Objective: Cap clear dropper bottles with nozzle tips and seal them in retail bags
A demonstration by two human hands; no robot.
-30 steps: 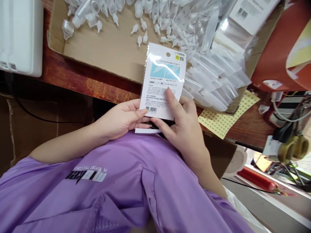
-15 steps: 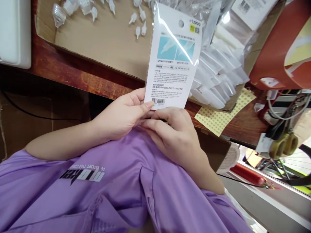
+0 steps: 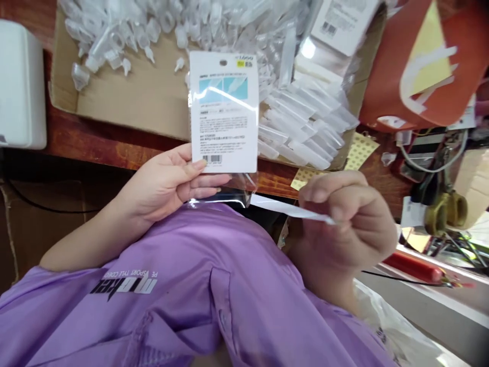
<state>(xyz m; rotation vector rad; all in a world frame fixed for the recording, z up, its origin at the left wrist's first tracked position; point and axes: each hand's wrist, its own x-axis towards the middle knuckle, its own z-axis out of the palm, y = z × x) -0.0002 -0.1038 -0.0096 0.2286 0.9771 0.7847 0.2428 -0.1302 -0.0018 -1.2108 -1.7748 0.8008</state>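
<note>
My left hand (image 3: 171, 176) grips the lower left edge of a clear plastic packet with a white printed card (image 3: 224, 122) inside, thumb on top and fingers beneath. The packet's clear flap (image 3: 239, 186) hangs below the card over my lap. From that flap's right end a thin white strip (image 3: 290, 208) stretches to the right. My right hand (image 3: 347, 219) is closed, pinching the strip's far end between thumb and finger. Behind the packet, a shallow cardboard box (image 3: 126, 120) holds many small clear plastic bottles and nozzle caps (image 3: 114, 41).
Translucent tubes (image 3: 305, 122) and another white packaged card (image 3: 340, 23) lie in the box's right part. Yellow dotted sheets (image 3: 359, 150) stick out beneath it. Gold-handled scissors (image 3: 445, 211) hang at the right, near an orange container (image 3: 424, 66). A white appliance (image 3: 19, 86) stands at the left.
My right hand has moved away from the packet to the right, drawing the white strip off the flap. The packet has shifted left in view with my left hand.
</note>
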